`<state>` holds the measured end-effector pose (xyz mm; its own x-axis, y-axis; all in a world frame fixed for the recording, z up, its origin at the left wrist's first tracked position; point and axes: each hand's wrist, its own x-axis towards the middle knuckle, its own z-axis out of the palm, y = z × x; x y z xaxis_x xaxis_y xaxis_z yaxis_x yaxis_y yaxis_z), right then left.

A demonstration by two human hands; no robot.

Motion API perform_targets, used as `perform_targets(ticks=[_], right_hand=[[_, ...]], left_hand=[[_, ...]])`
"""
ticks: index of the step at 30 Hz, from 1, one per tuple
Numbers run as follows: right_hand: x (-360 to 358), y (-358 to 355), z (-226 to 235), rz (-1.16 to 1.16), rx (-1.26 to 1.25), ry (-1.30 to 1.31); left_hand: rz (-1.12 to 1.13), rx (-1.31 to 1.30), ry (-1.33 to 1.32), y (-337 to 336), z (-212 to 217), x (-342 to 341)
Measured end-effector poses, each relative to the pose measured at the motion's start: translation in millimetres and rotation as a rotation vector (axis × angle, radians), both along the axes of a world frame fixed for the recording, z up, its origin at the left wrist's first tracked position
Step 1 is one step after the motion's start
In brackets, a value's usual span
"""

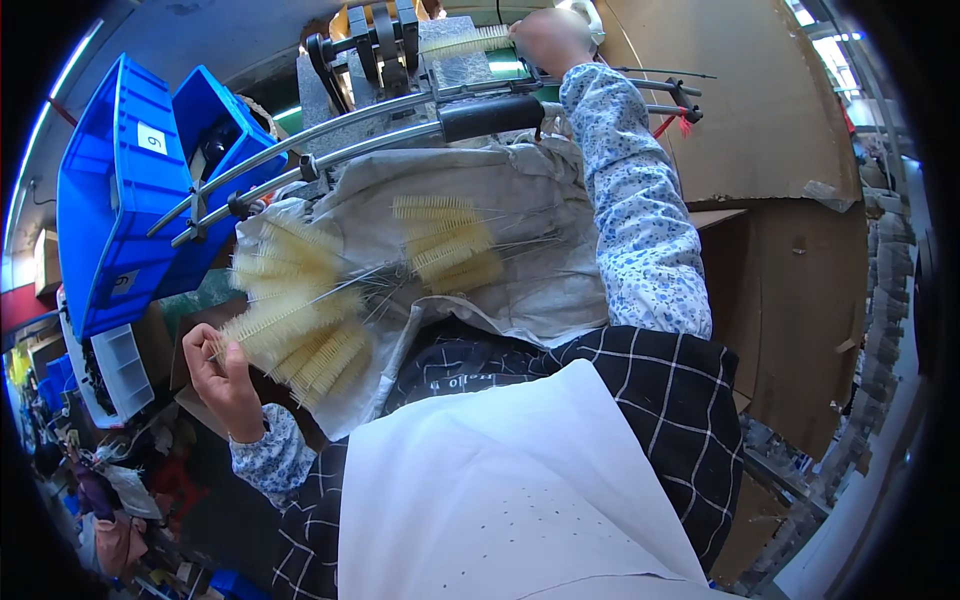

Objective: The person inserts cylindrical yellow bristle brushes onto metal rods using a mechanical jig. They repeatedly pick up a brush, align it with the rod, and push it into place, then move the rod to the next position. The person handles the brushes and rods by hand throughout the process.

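My right hand (553, 42), blurred, is closed at the far side on one end of a cream-bristled tube brush (468, 42). That brush lies level across the metal block of a machine (385, 50), beside its dark rollers. At the left, the thumb and fingers of my left hand (222, 382) pinch the bristle end of another tube brush (285, 318). This one rests on a fanned heap of similar brushes (290, 255) with thin wire stems. A smaller bunch of brushes (447, 240) sits in the middle of the grey cloth (365, 190), stems pointing both ways.
Two metal rails (370, 140) with a black sleeve (490, 118) cross between me and the machine. Blue bins (120, 190) stand tilted at the left, above a clear plastic tray (122, 370). Large cardboard sheets (740, 100) line the right side. White fabric (510, 480) covers my lap.
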<state>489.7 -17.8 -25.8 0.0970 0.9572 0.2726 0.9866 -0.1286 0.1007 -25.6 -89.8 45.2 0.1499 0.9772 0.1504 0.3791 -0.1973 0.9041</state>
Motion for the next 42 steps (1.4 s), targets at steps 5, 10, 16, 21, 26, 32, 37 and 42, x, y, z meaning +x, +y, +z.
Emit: perform_targets(ticks=[5, 10, 16, 21, 26, 32, 37, 42], right_hand=[[-9, 2, -9, -0.097, -0.033, 0.023], [-11, 7, -18, -0.198, -0.105, 0.107], [-32, 10, -13, -0.275, -0.187, 0.020], [-18, 7, -31, -0.190, -0.096, 0.075], [-22, 10, -27, -0.187, -0.165, 0.084], [-23, -3, -32, -0.263, 0.064, 0.057], [-29, -24, -25, -0.406, 0.055, 0.088], [-29, -24, -33, -0.300, 0.120, 0.176]], left_hand=[[-0.023, -0.021, -0.002, 2, -4, -3], [-0.037, -0.039, -0.010, 4, -4, -1], [-0.033, -0.044, -0.022, 5, -5, -3], [-0.031, -0.023, 0.006, 5, -5, -3], [-0.055, -0.039, -0.033, 5, -6, 1], [-0.059, -0.059, -0.046, 5, -4, 2], [-0.062, -0.019, -0.044, 6, -5, 4], [-0.065, -0.058, -0.044, 6, -3, 7]])
